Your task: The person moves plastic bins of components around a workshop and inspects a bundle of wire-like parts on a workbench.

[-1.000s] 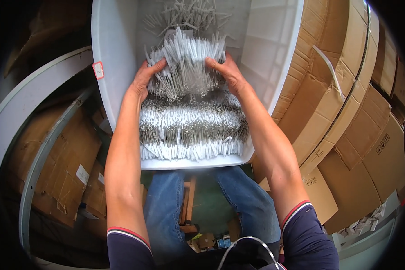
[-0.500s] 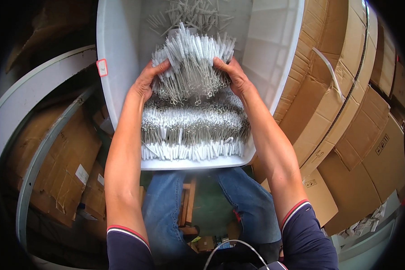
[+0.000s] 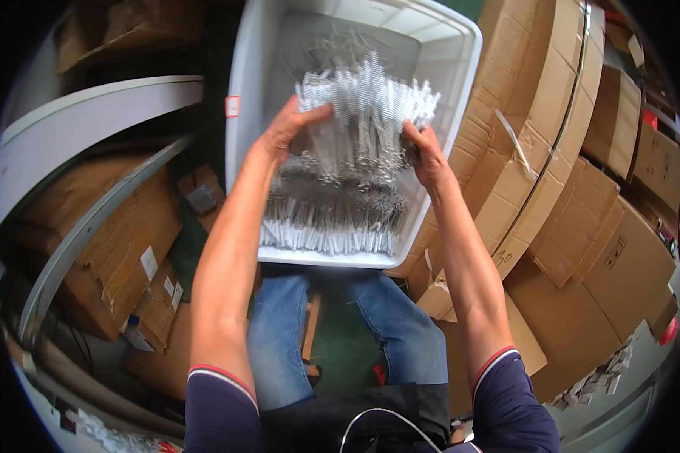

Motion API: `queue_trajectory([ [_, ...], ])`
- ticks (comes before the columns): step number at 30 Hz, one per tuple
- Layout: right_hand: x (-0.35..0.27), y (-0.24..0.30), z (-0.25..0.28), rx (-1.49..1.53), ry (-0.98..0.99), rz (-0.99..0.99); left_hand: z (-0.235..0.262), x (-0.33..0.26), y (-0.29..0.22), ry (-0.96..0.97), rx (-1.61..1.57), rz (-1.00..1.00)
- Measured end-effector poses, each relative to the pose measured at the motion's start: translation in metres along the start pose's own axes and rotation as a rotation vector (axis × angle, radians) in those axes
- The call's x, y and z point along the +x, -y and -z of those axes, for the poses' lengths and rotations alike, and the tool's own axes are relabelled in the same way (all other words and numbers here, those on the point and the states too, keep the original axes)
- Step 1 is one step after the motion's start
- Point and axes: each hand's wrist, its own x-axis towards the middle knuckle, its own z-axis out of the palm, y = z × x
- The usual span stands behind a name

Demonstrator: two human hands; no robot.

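Note:
A wide bundle of small wire brushes [image 3: 366, 98], white bristles up and looped wire ends down, is held between my two hands over a white plastic tub [image 3: 238, 162]. My left hand [image 3: 289, 128] closes on the bundle's left side, thumb across its front. On the opposite side my right hand [image 3: 429, 155] grips it, thumb at the front; its other fingers are mostly hidden. Below the bundle, a dense row of like brushes [image 3: 329, 232] lies in the tub's near end, bristles toward me. Loose brushes [image 3: 336, 45] lie at the far end, blurred.
Tall cardboard cartons [image 3: 506, 189] stand close along the tub's right side. At left are a grey metal rail [image 3: 87, 230], a white curved-looking panel [image 3: 102, 109] and more cartons [image 3: 121, 257]. Part of a wooden stool [image 3: 310, 332] shows between my legs, below the tub.
The view has shifted, so the tub appears further right and tilted. My hands still hold the brush bundle, which now looks blurred by motion and more spread out toward the right.

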Motion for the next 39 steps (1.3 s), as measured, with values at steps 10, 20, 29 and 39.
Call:
queue_trajectory([
  [10,-0.061,0.078,-0.006,-0.184,0.114,0.007,-0.038,-0.081,-0.049,0.021,-0.082,-0.246],
  [20,-0.199,0.226,-0.101,-0.178,0.292,-0.023,-0.111,-0.262,-0.146,-0.183,-0.283,-0.382],
  [29,-0.317,0.294,-0.238,-0.315,0.555,-0.045,-0.135,-0.504,-0.193,-0.424,-0.339,-0.565],
  [39,-0.494,0.165,-0.524,-0.775,0.945,-0.165,-0.11,-0.814,-0.096,-0.862,-0.645,-0.658],
])
